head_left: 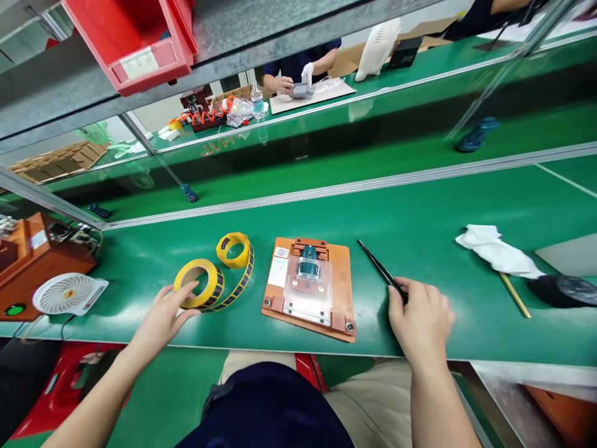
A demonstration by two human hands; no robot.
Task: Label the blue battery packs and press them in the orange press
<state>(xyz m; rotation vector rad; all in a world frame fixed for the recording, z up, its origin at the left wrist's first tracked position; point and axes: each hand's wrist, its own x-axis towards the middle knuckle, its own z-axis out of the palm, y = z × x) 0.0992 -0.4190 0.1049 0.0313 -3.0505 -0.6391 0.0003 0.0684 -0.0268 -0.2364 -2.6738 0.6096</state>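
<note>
The left hand (pixel 175 308) is at the near left edge of the yellow roll (pixel 214 287), which rests on the left part of the bench (pixel 401 218); thumb and forefinger are parted, the forefinger over the roll's face; I cannot tell whether they grip the rim or only touch it. A printed strip (pixel 247 277) curves from the roll to the coil (pixel 240 262), farther and a little right; both are left of the orange jig (pixel 342 277). The right hand (pixel 422 317) holds the black tweezers (pixel 379 264) firmly near their back end; their tips point far and left, right of the jig and apart from it. On the jig is a dark part (pixel 308 269) with a clear plate (pixel 305 302); the plate seems to reach around the part, though glare blurs that edge.

The strip looks the likeliest source of trouble: a quick pull on the roll could drag the coil or crease the strip, since it joins the two; a loose left hold could let the roll slip. Tweezers swung left too low could scratch the part or plate; the fan (pixel 69 294), farther left, could flutter a loose label if it is running.
</note>
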